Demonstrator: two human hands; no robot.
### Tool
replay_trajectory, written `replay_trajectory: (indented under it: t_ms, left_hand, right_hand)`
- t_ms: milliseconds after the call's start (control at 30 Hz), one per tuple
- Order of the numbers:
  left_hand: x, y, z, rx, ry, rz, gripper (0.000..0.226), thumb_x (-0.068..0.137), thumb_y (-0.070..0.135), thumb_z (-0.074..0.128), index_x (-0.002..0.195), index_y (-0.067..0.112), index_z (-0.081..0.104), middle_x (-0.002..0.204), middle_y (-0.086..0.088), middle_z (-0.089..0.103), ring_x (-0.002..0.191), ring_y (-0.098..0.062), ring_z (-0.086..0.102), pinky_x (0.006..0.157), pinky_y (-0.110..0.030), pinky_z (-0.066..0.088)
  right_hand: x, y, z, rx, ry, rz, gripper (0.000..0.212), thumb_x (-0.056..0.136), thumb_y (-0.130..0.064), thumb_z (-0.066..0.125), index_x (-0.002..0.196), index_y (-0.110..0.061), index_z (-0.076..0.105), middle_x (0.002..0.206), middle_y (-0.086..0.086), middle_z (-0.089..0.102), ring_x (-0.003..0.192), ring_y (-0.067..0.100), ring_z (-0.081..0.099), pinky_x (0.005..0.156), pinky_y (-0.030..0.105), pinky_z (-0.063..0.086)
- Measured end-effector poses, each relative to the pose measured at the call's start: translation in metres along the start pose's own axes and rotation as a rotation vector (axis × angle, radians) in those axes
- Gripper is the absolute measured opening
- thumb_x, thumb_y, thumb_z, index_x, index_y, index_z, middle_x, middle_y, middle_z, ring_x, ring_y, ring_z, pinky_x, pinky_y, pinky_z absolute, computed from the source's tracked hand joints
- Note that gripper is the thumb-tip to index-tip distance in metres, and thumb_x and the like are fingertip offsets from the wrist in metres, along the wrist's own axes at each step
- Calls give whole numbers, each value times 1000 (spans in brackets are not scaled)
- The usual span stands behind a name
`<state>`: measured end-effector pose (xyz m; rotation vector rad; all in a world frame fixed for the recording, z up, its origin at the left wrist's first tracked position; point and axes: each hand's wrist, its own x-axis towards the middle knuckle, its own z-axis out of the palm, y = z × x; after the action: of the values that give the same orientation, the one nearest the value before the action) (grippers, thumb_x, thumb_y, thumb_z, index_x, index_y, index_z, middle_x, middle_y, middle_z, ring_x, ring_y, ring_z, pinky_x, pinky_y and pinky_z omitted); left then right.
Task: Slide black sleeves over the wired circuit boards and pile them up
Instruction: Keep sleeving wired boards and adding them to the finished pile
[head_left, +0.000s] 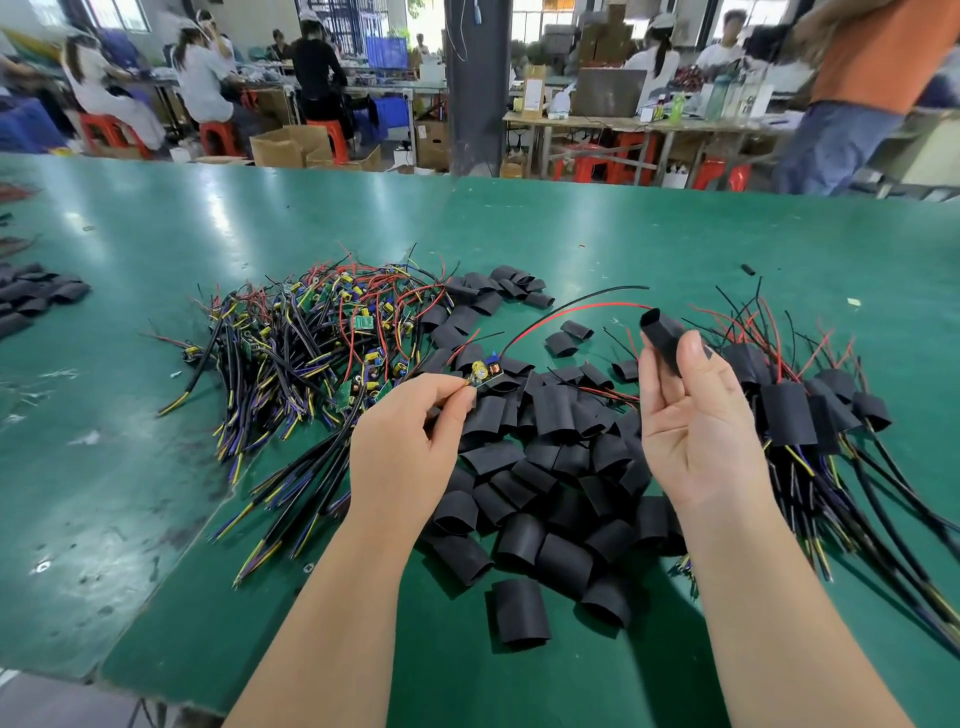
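Left grip (405, 441) is closed to a fingertip pinch on the small wired circuit board with a yellow capacitor (483, 373), held just above the loose heap of short black tube sleeves (545, 499). Right grip (696, 426) has thumb and fingers curled round one black soft plastic sleeve (662, 332), mouth past the thumb tip, facing the left grip. Thin red and black leads (571, 310) arc from the board across to the right grip. The red tip looks to be at the sleeve mouth, the black one rides above it, outside

Risks:
- black lead likely misses the mouth and folds back; gather both tips first
- mouth looks only part-open and thumb pressure narrows it, so the capacitor may snag on the rim
- the pinch takes only the board's end; a snag could twist it out into the heap below

Pile of sleeved boards (810, 405) lies outboard of the right grip, tangle of bare wired boards (311, 343) outboard of the left, both on the green worktop (571, 223)
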<state>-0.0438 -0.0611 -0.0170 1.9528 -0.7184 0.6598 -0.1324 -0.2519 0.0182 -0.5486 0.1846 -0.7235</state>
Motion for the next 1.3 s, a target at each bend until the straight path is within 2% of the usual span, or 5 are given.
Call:
replay_trajectory:
  t_ms: [300,567,933,1133,1300]
  left_hand:
    - [-1,2,0,-20,44,15,11,87,21,61,89,16,71,70,29,52,65,8,51,61,-4,37]
    - [-3,2,2,-15,-15,13,11,88,20,62,89,14,71,74,10,64,65,-6,53,59,-21,44]
    - [-3,1,1,-1,-61,60,10,88,16,65,93,13,73,80,9,67,69,-5,56,63,-20,47]
    - [-7,3,6,2,-143,105,10,87,19,66,93,17,74,84,10,69,76,-3,59,68,-21,48]
    - [-10,8,9,-25,-144,128,9,87,18,66,92,16,73,84,8,69,78,-4,58,69,-19,47]
  right_hand:
    - [2,1,-5,53,31,6,25,70,-16,67,92,-9,59,94,2,74,96,10,70,74,18,55]
    - [2,-1,-3,61,13,23,33,72,-19,67,101,-5,59,102,6,72,105,14,67,76,19,54]
    - [6,-1,-4,-57,6,-11,30,71,-19,69,97,-12,56,104,8,68,93,15,71,75,19,54]
    - [7,3,-9,-126,-71,13,66,74,-18,69,127,-18,31,111,10,71,79,14,57,66,19,46]
    - [4,14,-7,-169,-170,110,45,76,-21,64,118,-9,50,111,8,71,74,9,57,63,16,47]
